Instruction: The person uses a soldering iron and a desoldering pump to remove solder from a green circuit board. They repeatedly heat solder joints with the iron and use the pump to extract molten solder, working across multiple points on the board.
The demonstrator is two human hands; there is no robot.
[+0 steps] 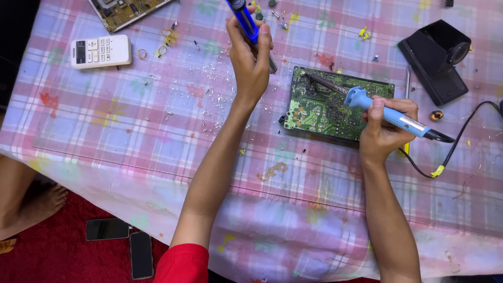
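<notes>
The picture is bright, and the light is soft and even. The checked tablecloth [131,131] looks pale and a bit washed out in the middle. Shadows are small and faint. One sits just under the green circuit board [335,105]. The top left corner is dark, almost black. The red floor [63,251] below the table is dimmer. Two phones [126,241] there shine a little. Most things look sharp, with no blur.

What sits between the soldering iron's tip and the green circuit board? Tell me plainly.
Nothing visible does. The right hand holds the blue soldering iron with its metal tip lying over the green circuit board, its end near the board's upper left corner. The left hand holds a blue tool off the board's left side.
</notes>
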